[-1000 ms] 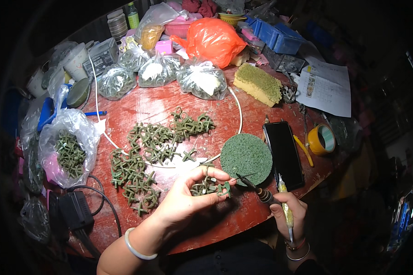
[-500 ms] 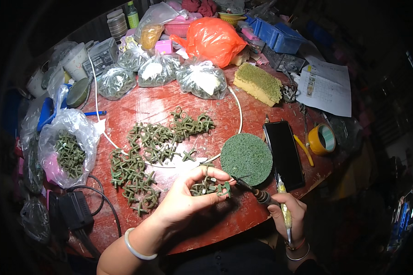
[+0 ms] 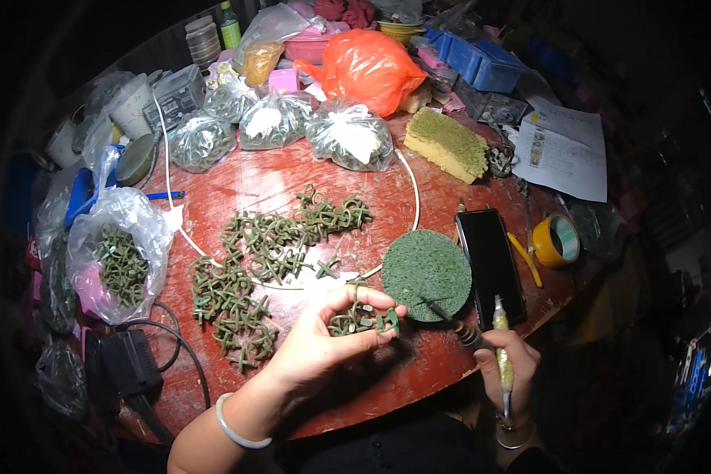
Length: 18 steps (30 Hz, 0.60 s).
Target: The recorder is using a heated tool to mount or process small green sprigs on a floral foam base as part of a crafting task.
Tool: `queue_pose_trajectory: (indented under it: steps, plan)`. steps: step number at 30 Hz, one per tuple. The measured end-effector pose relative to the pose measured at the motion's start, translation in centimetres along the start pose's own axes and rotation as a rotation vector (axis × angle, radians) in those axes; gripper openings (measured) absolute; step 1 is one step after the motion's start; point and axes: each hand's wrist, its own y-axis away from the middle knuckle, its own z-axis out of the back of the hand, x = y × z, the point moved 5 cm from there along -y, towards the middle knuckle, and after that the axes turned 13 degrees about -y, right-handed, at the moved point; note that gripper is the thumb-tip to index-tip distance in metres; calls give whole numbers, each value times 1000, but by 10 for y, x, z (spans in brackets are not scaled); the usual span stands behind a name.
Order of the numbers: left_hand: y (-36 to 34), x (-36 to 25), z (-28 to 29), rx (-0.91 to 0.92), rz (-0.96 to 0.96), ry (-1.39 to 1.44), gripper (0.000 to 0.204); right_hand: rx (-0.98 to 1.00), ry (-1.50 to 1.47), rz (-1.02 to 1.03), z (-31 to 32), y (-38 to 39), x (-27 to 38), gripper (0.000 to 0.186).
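My left hand (image 3: 314,344) is cupped, palm up, around several dark green ring-shaped pieces (image 3: 354,317). Thumb and fingertips pinch a brighter green one (image 3: 389,322) at the front. My right hand (image 3: 515,367) grips a soldering-iron-like pen (image 3: 469,335) with a thin dark tip, which lies over the round green textured pad (image 3: 426,261). A second slim tool with a yellow wrapped handle (image 3: 503,355) is held in the same hand, pointing up. Left of the hands, a heap of similar green ring pieces (image 3: 227,296) spreads across the red table (image 3: 355,411).
An open plastic bag (image 3: 154,229) of green pieces stands left, near a black power box (image 3: 130,363). Knotted bags (image 3: 347,134), an orange bag (image 3: 367,71) and a sponge block (image 3: 446,146) line the back. A phone (image 3: 490,268) and yellow tape roll (image 3: 557,238) lie right.
My right hand has moved slightly right and down. The pen's tip has drawn away from the pinched piece to the green pad. My left hand stays nearly still.
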Motion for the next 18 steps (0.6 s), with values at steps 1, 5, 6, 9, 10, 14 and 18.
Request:
queue_pose_trajectory:
  steps: [1, 5, 6, 9, 10, 14, 18]
  plan:
    - [0, -1, 0, -6, 6, 3, 31, -32, 56, 17, 5, -3, 5, 21]
    - [0, 1, 1, -27, 14, 5, 32, -100, 156, 68, 19, -10, 8, 21]
    - [0, 0, 1, -25, 12, 6, 32, -101, 159, 70, 21, -11, 9, 21]
    - [0, -2, -2, -32, 7, 13, 31, -97, 109, -49, 25, -12, 3, 21]
    - [-1, -1, -2, -33, 2, 23, 32, -140, -110, -92, 25, -10, -5, 22]
    - [1, 0, -1, -56, 26, 13, 33, -73, -437, -135, 19, -22, 8, 30]
    - [1, 0, 1, -75, 21, -5, 33, 122, -673, -315, -3, -38, 31, 29]
